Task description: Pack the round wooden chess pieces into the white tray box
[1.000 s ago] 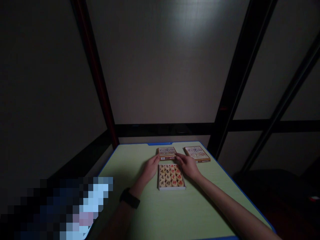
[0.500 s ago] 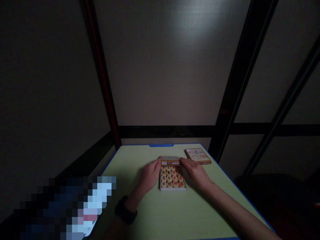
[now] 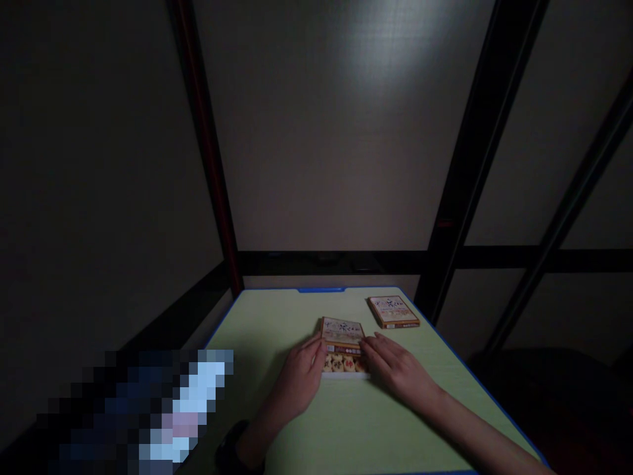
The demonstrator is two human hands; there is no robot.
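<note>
A printed box lid [image 3: 342, 332] with dark characters lies over most of a shallow white tray of Chinese chess pieces. Only the near row of round wooden pieces [image 3: 349, 364], marked in black and red, still shows, with the tray's white front edge [image 3: 345, 375] below it. My left hand [image 3: 301, 373] grips the lid's left side between thumb and fingers. On the lid's right side, the fingers of my right hand [image 3: 393, 363] close against its near corner.
A second, closed box [image 3: 393, 311] of the same print lies at the far right of the pale green table [image 3: 297, 442], which has a blue rim. Walls with dark beams stand behind. A blurred-out patch [image 3: 182, 409] covers the lower left.
Both hands have brought the lid nearer and lower over the tray. Several rows of chess pieces that showed before are now covered. The second box stays where it was.
</note>
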